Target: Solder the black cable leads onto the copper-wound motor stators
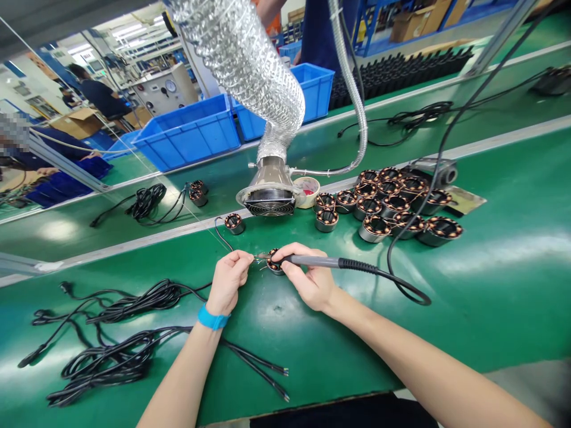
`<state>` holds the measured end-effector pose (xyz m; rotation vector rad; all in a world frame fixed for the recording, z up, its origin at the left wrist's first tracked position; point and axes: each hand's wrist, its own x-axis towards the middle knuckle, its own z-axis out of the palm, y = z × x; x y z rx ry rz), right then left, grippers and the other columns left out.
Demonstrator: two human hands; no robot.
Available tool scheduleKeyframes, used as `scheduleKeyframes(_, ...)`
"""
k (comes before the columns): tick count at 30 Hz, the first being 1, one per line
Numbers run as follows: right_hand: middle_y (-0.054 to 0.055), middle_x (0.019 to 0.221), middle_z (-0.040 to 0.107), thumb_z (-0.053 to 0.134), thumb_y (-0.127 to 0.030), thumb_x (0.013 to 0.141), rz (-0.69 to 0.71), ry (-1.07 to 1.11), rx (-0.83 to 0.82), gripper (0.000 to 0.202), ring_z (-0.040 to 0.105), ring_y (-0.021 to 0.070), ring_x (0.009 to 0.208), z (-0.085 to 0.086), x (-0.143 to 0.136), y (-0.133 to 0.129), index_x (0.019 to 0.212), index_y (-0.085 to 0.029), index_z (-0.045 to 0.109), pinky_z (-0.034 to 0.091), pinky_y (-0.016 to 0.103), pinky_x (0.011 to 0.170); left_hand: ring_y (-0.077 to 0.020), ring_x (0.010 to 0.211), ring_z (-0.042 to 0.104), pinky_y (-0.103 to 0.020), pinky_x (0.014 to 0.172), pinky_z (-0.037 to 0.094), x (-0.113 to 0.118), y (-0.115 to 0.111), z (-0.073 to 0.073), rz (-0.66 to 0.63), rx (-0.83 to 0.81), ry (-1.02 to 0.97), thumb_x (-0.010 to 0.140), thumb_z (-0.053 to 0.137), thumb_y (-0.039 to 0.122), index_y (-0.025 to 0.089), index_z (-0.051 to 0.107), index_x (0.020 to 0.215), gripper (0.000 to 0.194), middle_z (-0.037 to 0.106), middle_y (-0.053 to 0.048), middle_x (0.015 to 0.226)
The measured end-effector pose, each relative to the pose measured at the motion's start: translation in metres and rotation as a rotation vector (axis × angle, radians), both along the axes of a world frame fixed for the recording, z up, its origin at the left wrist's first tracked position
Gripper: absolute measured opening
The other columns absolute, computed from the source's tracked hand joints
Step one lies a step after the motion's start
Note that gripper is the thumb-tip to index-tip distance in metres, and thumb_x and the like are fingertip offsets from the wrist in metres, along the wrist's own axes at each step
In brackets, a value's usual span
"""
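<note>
A small motor stator [275, 269] with copper windings lies on the green bench between my hands, partly covered by my fingers. My right hand [312, 286] grips a soldering iron [314, 261] like a pen, its tip over the stator's left rim. My left hand [226, 284], with a blue wristband [213, 318], pinches thin wire beside that rim; I cannot tell whether it is solder or a lead. Just beyond my left fingers stands another stator [234, 223] near a dark cable.
A fume extractor hood [270, 196] hangs ahead on a foil duct [250, 65]. Several stators [375, 227] crowd the right, near a round tub [307, 191]. Coiled black cables [134, 351] lie left. The iron's cord [405, 291] loops right. Blue bins [190, 134] stand behind.
</note>
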<state>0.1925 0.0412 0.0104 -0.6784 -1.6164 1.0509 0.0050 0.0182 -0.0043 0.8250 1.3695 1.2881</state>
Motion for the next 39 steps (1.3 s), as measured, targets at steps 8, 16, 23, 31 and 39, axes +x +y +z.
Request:
scheduleKeyframes(8, -0.001, 0.065, 0.063, 0.052, -0.022, 0.089, -0.041, 0.061, 0.033, 0.015, 0.051, 0.0095, 0.048, 0.0033, 0.0019, -0.0018, 0.09, -0.017, 0.066, 0.041, 0.023, 0.048, -0.0027, 0.041, 0.02, -0.018, 0.04, 0.013, -0.0002, -0.0004, 0.0, -0.005, -0.001, 0.0, 0.073, 0.077, 0.034, 0.015, 0.06, 0.071, 0.026, 0.031, 0.01, 0.049)
scheduleKeyframes(16, -0.002, 0.064, 0.063, 0.053, -0.019, 0.087, -0.046, 0.072, 0.062, 0.014, 0.052, 0.0088, 0.049, 0.0037, 0.0017, -0.0011, 0.09, -0.017, 0.066, 0.041, 0.022, 0.048, -0.0023, 0.042, 0.018, -0.018, 0.04, 0.013, -0.0006, -0.0003, -0.0011, -0.008, -0.002, -0.002, 0.074, 0.077, 0.034, 0.014, 0.059, 0.071, 0.026, 0.03, 0.011, 0.049)
scheduleKeyframes(23, -0.004, 0.06, 0.059, 0.053, -0.017, 0.088, -0.044, 0.085, 0.059, 0.014, 0.049, 0.0077, 0.046, 0.0023, 0.0011, -0.0011, 0.091, -0.017, 0.066, 0.039, 0.021, 0.046, -0.0023, 0.042, 0.019, -0.018, 0.04, 0.013, -0.0009, 0.0001, -0.001, -0.008, -0.005, -0.011, 0.074, 0.077, 0.033, 0.014, 0.06, 0.072, 0.025, 0.03, 0.011, 0.049)
scheduleKeyframes(31, -0.003, 0.062, 0.062, 0.053, -0.017, 0.088, -0.05, 0.075, 0.071, 0.014, 0.051, 0.008, 0.048, 0.0014, 0.0013, -0.0006, 0.091, -0.017, 0.067, 0.041, 0.021, 0.047, -0.0023, 0.042, 0.018, -0.018, 0.04, 0.012, -0.0015, -0.0007, -0.0015, -0.013, -0.004, -0.017, 0.074, 0.077, 0.033, 0.014, 0.059, 0.072, 0.026, 0.029, 0.011, 0.049)
scheduleKeyframes(39, -0.004, 0.061, 0.061, 0.053, -0.017, 0.088, -0.058, 0.062, 0.078, 0.014, 0.05, 0.0076, 0.047, 0.0014, 0.0007, -0.0011, 0.091, -0.017, 0.066, 0.041, 0.021, 0.048, -0.0025, 0.042, 0.018, -0.018, 0.04, 0.012, -0.0019, -0.0001, -0.0022, -0.017, 0.0, -0.012, 0.075, 0.076, 0.033, 0.014, 0.059, 0.072, 0.026, 0.03, 0.011, 0.05)
